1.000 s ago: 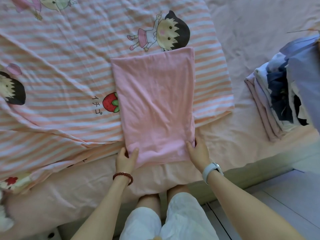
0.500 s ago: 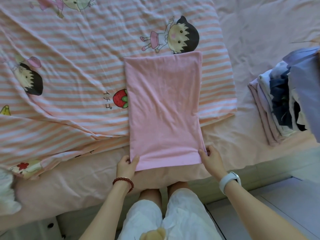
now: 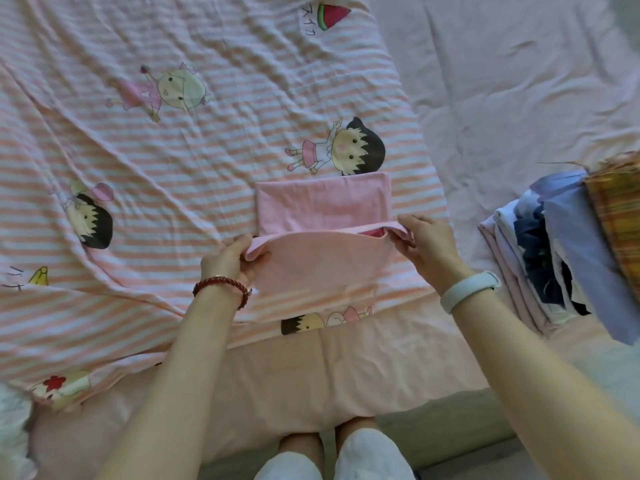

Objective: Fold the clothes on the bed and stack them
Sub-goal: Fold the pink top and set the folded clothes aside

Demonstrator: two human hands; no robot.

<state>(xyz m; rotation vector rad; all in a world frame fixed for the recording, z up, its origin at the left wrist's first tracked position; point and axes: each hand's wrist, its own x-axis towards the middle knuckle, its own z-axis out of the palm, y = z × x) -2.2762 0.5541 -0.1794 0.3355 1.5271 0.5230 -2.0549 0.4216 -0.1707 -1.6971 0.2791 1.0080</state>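
Bed: the striped cartoon quilt [image 3: 166,174] covers most of the pink bed sheet [image 3: 519,81]; the person stands at the near edge.
Stack: a pile of folded clothes [image 3: 540,258] lies at the right side, well apart from the hands.
Garment: the pink garment [image 3: 322,206] lies on the quilt in the middle, its near half lifted and carried toward the far edge.
Left hand: the left hand [image 3: 227,261] pinches the left near corner between thumb and fingers.
Right hand: the right hand [image 3: 427,242] pinches the right near corner in the same way.
Position: the raised edge hangs between both hands, above the flat part.
Advice: it seems best to keep the edge tight and level, lay corner on corner at the far edge, then smooth the fold flat.
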